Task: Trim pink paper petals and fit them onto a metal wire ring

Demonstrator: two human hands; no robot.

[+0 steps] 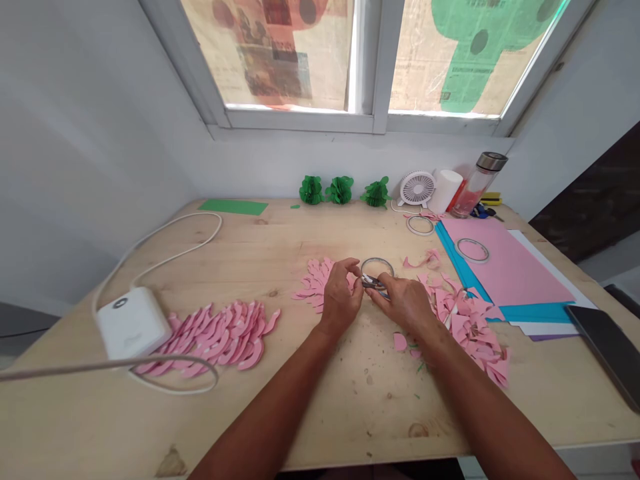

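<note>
In the middle of the table my left hand is closed, thumb and fingertips pinched on something too small to name. Close against it, my right hand grips a small dark metal tool that looks like small scissors, its tip at the left fingertips. A thin ring-shaped tape roll lies just behind the tool, partly covered by the right fingers. Beside my left hand, partly hidden by it, spreads a flower-like cluster of pink paper petals.
Curled pink paper strips lie left, beside a white power bank with a looping cable. Pink scraps lie right, near coloured sheets and a phone. Green paper pieces, a fan and a bottle stand behind.
</note>
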